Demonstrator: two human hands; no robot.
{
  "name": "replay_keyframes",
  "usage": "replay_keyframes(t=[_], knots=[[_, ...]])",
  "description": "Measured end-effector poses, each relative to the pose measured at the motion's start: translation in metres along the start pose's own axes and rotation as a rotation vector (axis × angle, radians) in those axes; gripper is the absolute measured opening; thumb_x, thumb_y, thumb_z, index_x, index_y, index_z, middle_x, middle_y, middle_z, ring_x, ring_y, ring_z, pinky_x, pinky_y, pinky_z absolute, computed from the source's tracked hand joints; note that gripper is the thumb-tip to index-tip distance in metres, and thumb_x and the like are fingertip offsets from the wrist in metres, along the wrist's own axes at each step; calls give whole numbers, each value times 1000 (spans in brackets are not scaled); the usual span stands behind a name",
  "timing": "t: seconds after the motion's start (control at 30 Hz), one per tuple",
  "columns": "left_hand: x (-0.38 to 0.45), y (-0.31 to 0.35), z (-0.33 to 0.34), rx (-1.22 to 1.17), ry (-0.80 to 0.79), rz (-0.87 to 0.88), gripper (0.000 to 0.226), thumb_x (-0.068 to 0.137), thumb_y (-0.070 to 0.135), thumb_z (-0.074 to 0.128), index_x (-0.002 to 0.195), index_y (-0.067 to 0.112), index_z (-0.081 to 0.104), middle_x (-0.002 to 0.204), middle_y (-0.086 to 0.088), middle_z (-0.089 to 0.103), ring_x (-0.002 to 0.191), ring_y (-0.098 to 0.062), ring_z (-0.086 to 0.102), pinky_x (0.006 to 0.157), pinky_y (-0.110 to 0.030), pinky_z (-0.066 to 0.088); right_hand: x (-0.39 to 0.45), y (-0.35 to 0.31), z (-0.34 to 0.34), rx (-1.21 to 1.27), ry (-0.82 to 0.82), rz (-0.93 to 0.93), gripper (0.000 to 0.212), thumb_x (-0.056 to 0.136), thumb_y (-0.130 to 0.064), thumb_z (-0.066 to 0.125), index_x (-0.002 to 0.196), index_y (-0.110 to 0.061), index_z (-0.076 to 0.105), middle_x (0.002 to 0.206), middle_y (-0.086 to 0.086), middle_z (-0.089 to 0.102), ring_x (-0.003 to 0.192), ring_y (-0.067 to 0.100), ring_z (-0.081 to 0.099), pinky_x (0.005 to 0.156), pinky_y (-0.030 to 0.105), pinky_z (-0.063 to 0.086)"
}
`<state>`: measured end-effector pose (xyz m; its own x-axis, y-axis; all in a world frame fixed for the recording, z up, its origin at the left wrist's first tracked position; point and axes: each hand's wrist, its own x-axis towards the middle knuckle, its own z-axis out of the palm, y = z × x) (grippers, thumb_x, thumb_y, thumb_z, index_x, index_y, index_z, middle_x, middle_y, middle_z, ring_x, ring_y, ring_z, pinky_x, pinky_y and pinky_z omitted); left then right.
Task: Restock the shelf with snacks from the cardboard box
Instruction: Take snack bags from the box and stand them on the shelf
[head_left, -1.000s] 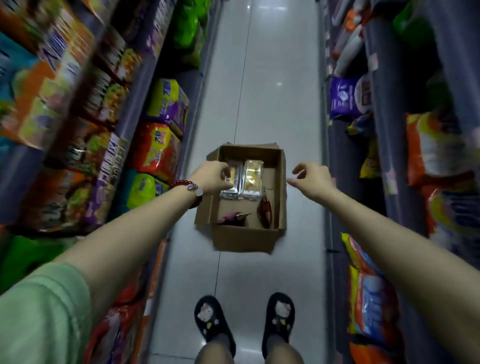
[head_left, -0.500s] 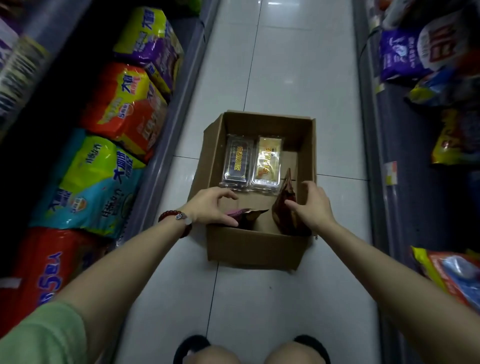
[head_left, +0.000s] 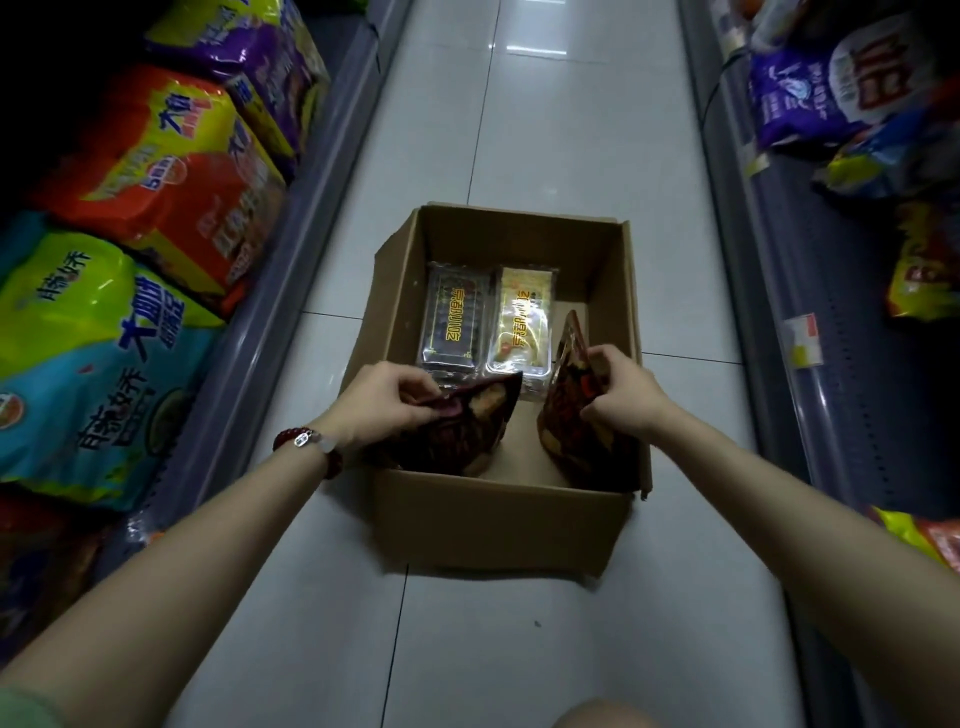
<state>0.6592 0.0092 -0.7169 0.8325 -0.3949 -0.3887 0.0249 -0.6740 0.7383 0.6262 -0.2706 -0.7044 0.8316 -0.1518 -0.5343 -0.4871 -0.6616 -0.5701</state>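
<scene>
The left hand (head_left: 384, 402) pinches one dark red snack bag (head_left: 457, 431) at the cardboard box's (head_left: 498, 525) 7 o'clock; the right hand (head_left: 621, 392) pinches another bag (head_left: 571, 410) at 4 o'clock. Two clear trays (head_left: 491, 322) lie toward 12.
</scene>
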Motion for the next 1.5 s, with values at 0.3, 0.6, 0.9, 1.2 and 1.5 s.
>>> replay_keyframes(t=[0.3, 0.6, 0.9, 1.2, 1.5], knots=[[24, 4, -4, -28, 346, -35, 17, 74, 30, 77, 88, 21, 73, 85, 5, 69, 84, -11, 63, 70, -26, 53, 6, 1, -11, -79, 186, 28, 56, 74, -5, 76, 125, -7, 53, 120, 14, 59, 113, 29, 54, 80, 30, 45], [10, -12, 0, -189, 192, -46, 30, 74, 7, 76, 96, 27, 69, 97, 7, 69, 98, -9, 63, 84, -28, 55, -9, 20, 0, 32, 396, -26, 45, 79, -10, 74, 123, -10, 63, 117, 9, 67, 111, 26, 61, 93, 35, 50], [6, -11, 1, -193, 362, -11, 23, 75, 9, 76, 86, 26, 68, 92, 4, 68, 88, -9, 64, 77, -29, 56, -19, 21, -3, 242, 247, -58, 57, 75, 7, 69, 125, -18, 54, 105, -1, 62, 110, 23, 58, 89, 39, 54], [10, 21, -5, -723, 475, -114, 25, 73, 13, 77, 95, 7, 68, 91, -9, 71, 86, -21, 70, 60, -25, 56, -14, 10, -34, 427, 324, -133, 30, 74, 2, 72, 96, -19, 70, 97, 2, 69, 100, 24, 64, 88, 42, 56], [-53, 163, -103, -856, 519, -118, 17, 75, 10, 76, 90, 5, 70, 85, -11, 72, 79, -24, 69, 75, -36, 58, -104, -119, -147, 597, 343, -230, 19, 74, -4, 75, 92, -11, 75, 90, 5, 74, 86, 17, 70, 73, 27, 56]])
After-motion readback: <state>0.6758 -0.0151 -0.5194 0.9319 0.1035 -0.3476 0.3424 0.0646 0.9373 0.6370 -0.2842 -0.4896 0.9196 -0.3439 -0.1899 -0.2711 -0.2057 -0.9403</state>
